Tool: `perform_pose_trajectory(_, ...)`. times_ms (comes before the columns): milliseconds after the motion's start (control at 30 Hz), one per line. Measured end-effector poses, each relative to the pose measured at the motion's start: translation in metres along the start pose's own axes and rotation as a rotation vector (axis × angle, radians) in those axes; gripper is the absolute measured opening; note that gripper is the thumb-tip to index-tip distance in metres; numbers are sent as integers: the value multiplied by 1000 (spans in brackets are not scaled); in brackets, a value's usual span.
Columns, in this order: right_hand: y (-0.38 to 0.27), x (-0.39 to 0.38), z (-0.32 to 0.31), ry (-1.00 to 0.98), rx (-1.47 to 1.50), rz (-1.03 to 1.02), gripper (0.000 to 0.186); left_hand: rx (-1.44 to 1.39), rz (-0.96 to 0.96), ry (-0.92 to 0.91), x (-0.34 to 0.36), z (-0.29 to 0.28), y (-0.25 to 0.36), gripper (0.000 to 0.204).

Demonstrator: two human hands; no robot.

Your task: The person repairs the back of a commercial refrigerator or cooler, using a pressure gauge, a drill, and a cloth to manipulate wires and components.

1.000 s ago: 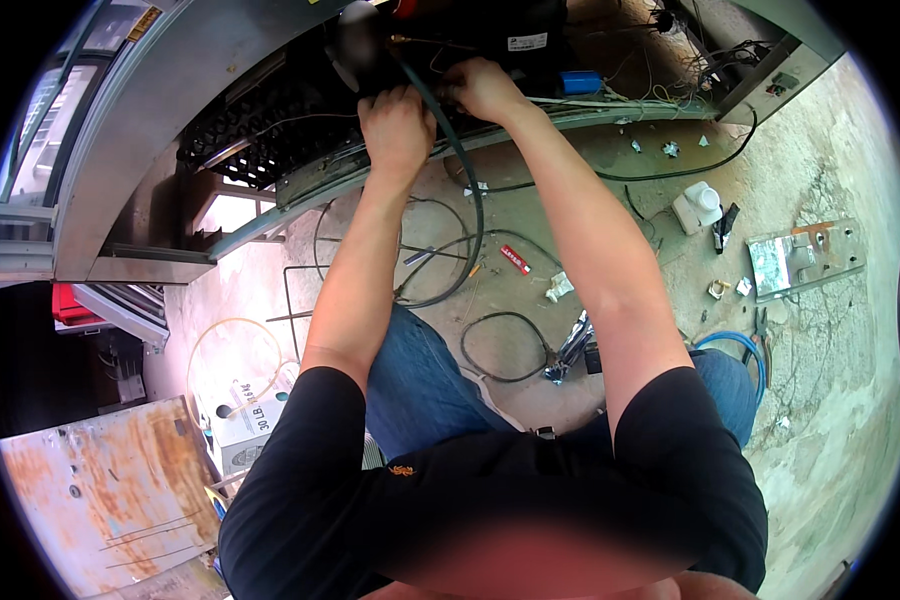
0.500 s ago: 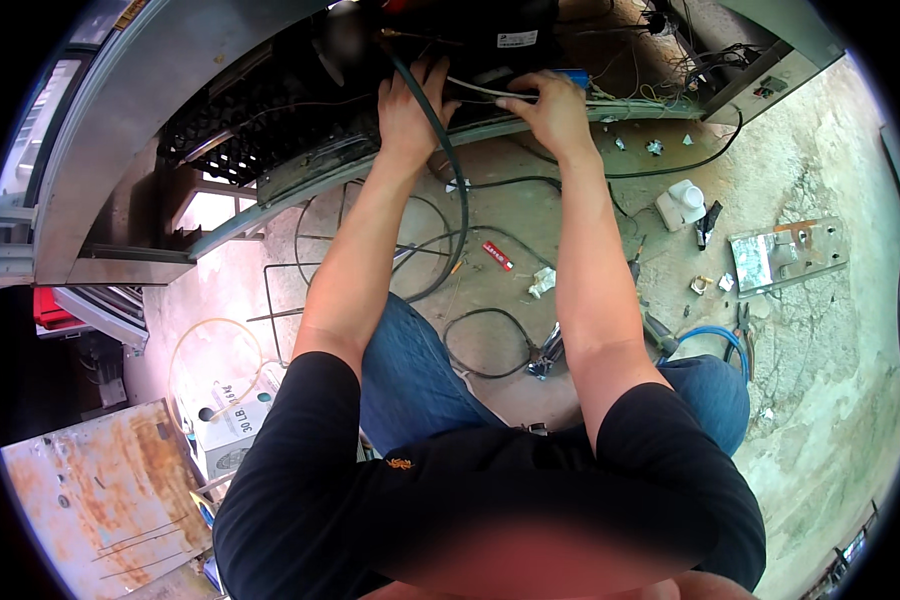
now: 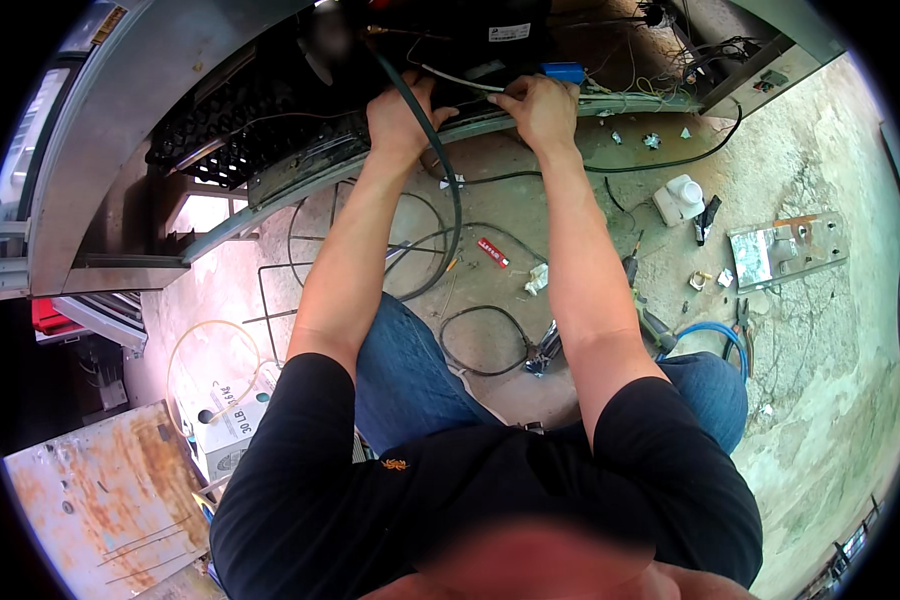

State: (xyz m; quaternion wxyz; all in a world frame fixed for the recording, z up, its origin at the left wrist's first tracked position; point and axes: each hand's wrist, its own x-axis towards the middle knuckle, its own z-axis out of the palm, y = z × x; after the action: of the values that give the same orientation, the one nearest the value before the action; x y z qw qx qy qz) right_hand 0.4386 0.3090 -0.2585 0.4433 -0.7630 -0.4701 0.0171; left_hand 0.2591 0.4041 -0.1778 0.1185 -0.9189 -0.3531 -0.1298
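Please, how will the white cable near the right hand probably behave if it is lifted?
The white cable probably bends but is not fully limp, since it spans in a smooth curve. It looks thin, so it should be light. It may catch when pulled, as tangled wires lie beyond the right hand.

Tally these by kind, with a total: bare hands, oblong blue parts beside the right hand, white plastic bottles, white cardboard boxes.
Bare left hand and right hand: 2
Oblong blue part: 1
White plastic bottle: 1
White cardboard box: 1
Total: 5
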Motion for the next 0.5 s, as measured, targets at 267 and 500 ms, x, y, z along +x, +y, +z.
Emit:
perform_pose_trajectory(267, -5, 4, 8, -60, -67, 44, 34, 50, -26, -1, 0, 17, -7, 55)
perform_pose_trajectory(500, -17, -5, 21, 126, -68, -73, 37, 88, -68, -83, 4, 12, -2, 54)
